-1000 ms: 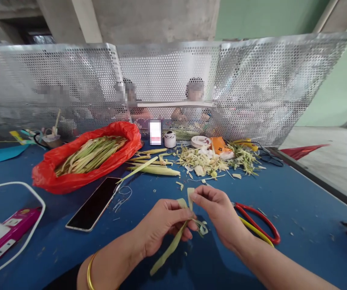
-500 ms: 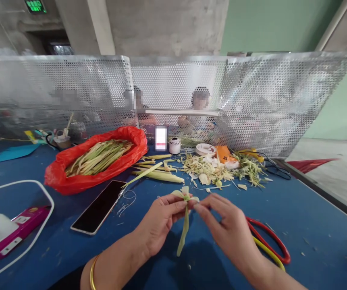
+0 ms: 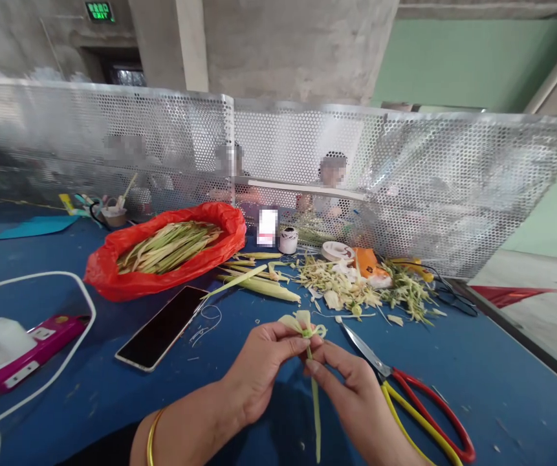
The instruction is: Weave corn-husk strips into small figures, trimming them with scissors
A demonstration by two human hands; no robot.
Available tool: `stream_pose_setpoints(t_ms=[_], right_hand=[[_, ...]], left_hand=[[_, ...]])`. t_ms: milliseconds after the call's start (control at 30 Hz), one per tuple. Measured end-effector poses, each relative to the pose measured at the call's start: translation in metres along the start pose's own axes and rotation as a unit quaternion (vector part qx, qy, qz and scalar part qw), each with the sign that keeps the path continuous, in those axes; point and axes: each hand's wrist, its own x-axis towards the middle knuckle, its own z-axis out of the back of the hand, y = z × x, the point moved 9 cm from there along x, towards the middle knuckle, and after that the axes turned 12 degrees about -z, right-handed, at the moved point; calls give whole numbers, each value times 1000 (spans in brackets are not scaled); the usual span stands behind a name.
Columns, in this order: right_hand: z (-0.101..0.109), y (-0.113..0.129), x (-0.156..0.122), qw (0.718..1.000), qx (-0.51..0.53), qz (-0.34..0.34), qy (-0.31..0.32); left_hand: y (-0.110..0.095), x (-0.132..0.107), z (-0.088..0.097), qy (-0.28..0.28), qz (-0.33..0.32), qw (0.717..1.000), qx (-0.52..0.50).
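Between the thumb and fingers of my left hand (image 3: pixel 268 362) is a small flower (image 3: pixel 306 332) made of pale green leaf strips, its petals standing above the fingertips. A long strip (image 3: pixel 316 414) hangs down from it over the table. My right hand (image 3: pixel 346 382) is closed, thumb and fingers pinching at the strip just under the flower; the exact contact is partly hidden. Scissors (image 3: pixel 385 372) with one red and one yellow handle lie to the right, partly covered by my right hand and wrist.
Beyond my hands lie loose leaf strips (image 3: pixel 259 286) and a heap of scraps (image 3: pixel 341 281). A red plastic bag (image 3: pixel 108 285) full of strips, a phone (image 3: pixel 162 330) and a magenta power strip (image 3: pixel 40 353) are on the left. A perforated metal screen (image 3: pixel 302 142) stands behind, people beyond it.
My right hand has moved from the flower's right petal down to the hanging strip. A petal on the right now curls into a loop. The view has shifted, showing the scissors' blades.
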Motion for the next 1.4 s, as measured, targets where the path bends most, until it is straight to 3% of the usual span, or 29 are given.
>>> stream_pose_setpoints(t_ms=[267,400,500,600,667,767,833,933,1067,1200,1400], right_hand=[[-6,3,1,999,-25,34,15],[-4,11,-3,993,-103,65,-6],[15,28,-9,972,-188,119,-79],[45,41,-11,954,-198,135,-178],[47,38,-3,964,-187,106,-155],[28,19,12,991,-128,16,-24],[19,7,16,997,-53,-49,23],[16,-3,15,992,66,-102,18],[11,-4,12,977,178,-116,31],[15,0,10,982,161,-97,-11],[15,3,6,987,129,-91,-34]], left_hand=[[3,-1,3,-21,5,1000,-9],[1,0,5,-21,14,1000,-15],[-6,0,3,0,16,1000,23],[-10,-3,-3,52,24,992,110],[-8,-6,-10,102,31,979,173],[-3,-11,-18,158,47,958,234],[1,-14,-20,173,60,950,251],[4,-14,-20,172,60,951,249],[6,-14,-20,157,42,957,240],[14,-17,-17,143,69,957,244],[14,-22,-22,180,75,940,279]])
